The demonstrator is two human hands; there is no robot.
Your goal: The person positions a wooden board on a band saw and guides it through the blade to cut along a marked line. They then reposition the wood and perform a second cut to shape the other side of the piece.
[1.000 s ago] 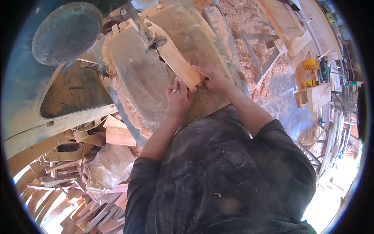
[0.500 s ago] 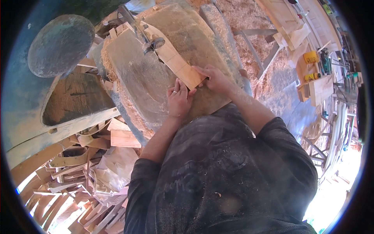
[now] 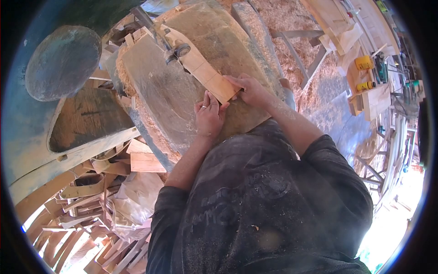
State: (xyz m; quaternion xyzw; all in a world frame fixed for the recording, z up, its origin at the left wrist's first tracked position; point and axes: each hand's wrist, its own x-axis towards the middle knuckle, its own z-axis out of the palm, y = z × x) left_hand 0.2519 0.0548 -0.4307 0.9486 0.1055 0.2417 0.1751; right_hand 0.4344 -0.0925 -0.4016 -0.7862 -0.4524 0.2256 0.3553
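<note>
A pale wooden board (image 3: 207,75) with pencil lines across it lies on the worn, dusty machine table (image 3: 155,86). Its far part runs past a metal guide with round rollers (image 3: 178,53) on an upright bar, which looks like a band saw's guide; the blade itself I cannot make out. My left hand (image 3: 211,115) grips the near end from the left side, fingertips against the wood. On the right corner of that same end, my right hand (image 3: 252,91) is closed, thumb on top and the other fingers partly hidden.
The machine's body with a round plate (image 3: 64,63) stands at left. Wood offcuts (image 3: 91,201) are heaped at lower left. Sawdust (image 3: 292,18) covers the floor beyond the table. At right, yellow containers (image 3: 364,63) sit among boards and tools.
The view has shifted slightly. Both hands keep their hold on the board, which stays in almost the same place beside the rollers.
</note>
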